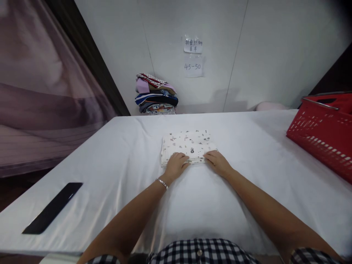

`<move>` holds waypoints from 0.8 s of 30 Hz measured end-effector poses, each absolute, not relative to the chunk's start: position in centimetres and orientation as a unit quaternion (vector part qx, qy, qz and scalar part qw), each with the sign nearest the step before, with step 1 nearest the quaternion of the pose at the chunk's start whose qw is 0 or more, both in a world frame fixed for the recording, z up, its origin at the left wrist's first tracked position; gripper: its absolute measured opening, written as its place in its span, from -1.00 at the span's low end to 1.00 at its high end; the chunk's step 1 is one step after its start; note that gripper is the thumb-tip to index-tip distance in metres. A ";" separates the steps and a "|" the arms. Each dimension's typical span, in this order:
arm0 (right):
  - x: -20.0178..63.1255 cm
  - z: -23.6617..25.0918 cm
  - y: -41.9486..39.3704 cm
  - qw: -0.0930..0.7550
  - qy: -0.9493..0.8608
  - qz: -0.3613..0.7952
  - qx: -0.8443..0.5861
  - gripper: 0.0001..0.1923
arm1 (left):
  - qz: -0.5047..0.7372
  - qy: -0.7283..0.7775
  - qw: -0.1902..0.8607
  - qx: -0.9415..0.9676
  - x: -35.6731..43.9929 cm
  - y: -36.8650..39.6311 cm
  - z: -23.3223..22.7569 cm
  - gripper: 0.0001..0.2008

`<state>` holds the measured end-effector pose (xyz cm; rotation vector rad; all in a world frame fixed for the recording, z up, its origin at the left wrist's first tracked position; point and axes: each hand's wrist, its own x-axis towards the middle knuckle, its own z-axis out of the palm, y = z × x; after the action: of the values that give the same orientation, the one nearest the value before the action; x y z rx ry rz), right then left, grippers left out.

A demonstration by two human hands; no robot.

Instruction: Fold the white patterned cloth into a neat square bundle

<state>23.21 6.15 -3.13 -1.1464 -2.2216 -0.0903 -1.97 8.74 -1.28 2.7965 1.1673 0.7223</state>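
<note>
A folded white cloth (187, 143) with small dark prints lies flat in the middle of the white table (123, 157). My left hand (176, 164) rests on its near left edge, fingers curled over the hem; a thin bracelet sits on that wrist. On the cloth's near right corner, my right hand (217, 161) grips the edge with its fingers. Both forearms reach straight out from my checked shirt.
A stack of folded clothes (156, 94) stands at the table's far edge against the white wall. A red plastic basket (321, 132) sits at the right. A flat black object (53, 207) lies near the front left edge. Two paper notes (193, 55) hang on the wall.
</note>
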 end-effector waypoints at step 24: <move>23.7 -3.4 6.2 0.332 -0.814 -0.037 -0.476 -0.75 | 0.296 0.415 0.048 0.859 -1.6 8.8 -1.9 -0.81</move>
<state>23.73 6.19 -3.38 -1.2429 -2.1274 -0.0978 -1.63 8.78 -1.94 2.6179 1.2660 0.9039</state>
